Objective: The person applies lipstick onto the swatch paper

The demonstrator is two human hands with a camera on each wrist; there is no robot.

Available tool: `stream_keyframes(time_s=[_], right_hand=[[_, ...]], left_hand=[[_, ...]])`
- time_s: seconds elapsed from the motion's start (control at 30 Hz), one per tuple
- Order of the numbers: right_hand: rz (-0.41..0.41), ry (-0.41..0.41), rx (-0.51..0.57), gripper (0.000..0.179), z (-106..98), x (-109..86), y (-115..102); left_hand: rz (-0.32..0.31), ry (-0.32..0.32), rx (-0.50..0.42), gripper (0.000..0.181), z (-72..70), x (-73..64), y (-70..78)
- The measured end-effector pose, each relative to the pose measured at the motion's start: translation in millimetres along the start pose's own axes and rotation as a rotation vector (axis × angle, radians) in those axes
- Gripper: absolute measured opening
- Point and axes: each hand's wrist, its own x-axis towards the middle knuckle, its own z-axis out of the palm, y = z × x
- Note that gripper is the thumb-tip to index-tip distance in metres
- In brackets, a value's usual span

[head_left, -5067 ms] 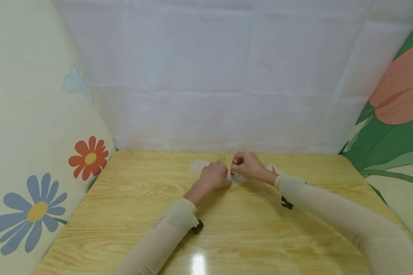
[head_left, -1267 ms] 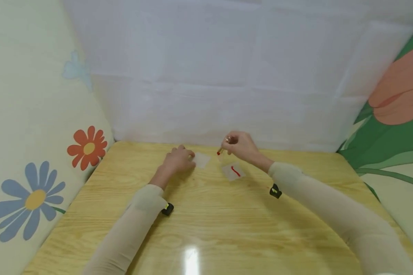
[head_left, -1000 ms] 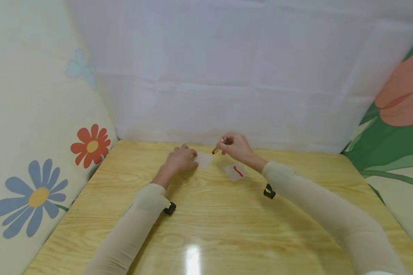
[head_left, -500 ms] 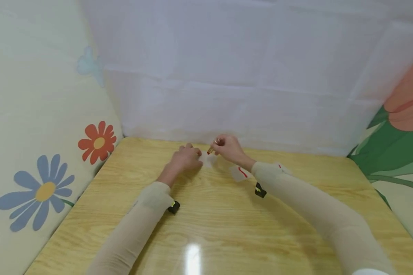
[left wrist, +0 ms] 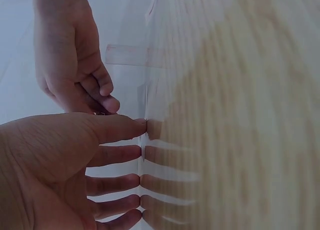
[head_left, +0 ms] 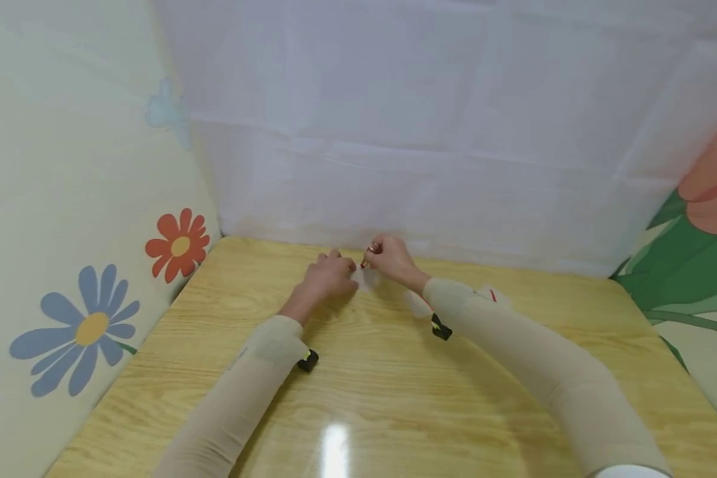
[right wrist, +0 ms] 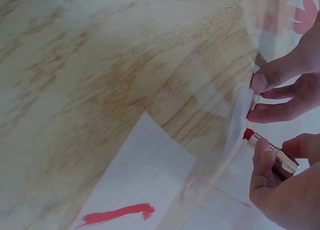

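Note:
My right hand (head_left: 391, 257) pinches a gold-cased lipstick (right wrist: 272, 152) with its red tip pointing down. The tip is at a small white paper (head_left: 368, 280) on the table; whether it touches cannot be told. Fingertips of my left hand (left wrist: 55, 155) rest, fairly straight, at that paper's edge. A second white paper (right wrist: 142, 165) bears a thick red stroke (right wrist: 120, 213) and lies partly behind my right sleeve in the head view. Beside it is a clear cap (right wrist: 217, 202).
Another white paper (head_left: 502, 298) with a red mark lies right of my right forearm. The wood-grain table (head_left: 358, 378) ends at a white sheet (head_left: 406, 133) behind. Flower-printed panels (head_left: 89, 325) stand on both sides.
From the middle paper, now with a red stroke, both hands have moved to the left paper. My left hand settled first; my right hand followed with the lipstick, lowering its tip.

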Motion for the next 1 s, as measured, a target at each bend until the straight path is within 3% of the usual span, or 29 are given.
stream_keyframes(time_s=[0.43, 0.77, 1.0], right_hand=[[0.005, -0.026, -0.059, 0.017, 5.7, 1.8, 0.6], [-0.02, -0.103, -0.08, 0.024, 1.8, -0.4, 1.7], [-0.016, -0.146, -0.072, 0.02, -2.0, -6.2, -0.8]], left_hand=[[-0.02, -0.002, -0.022, 0.041, -3.7, -5.5, 6.7], [-0.026, -0.006, -0.012, 0.037, -2.8, -2.9, 6.6], [-0.021, -0.003, -0.024, 0.039, 1.5, -0.3, 1.3]])
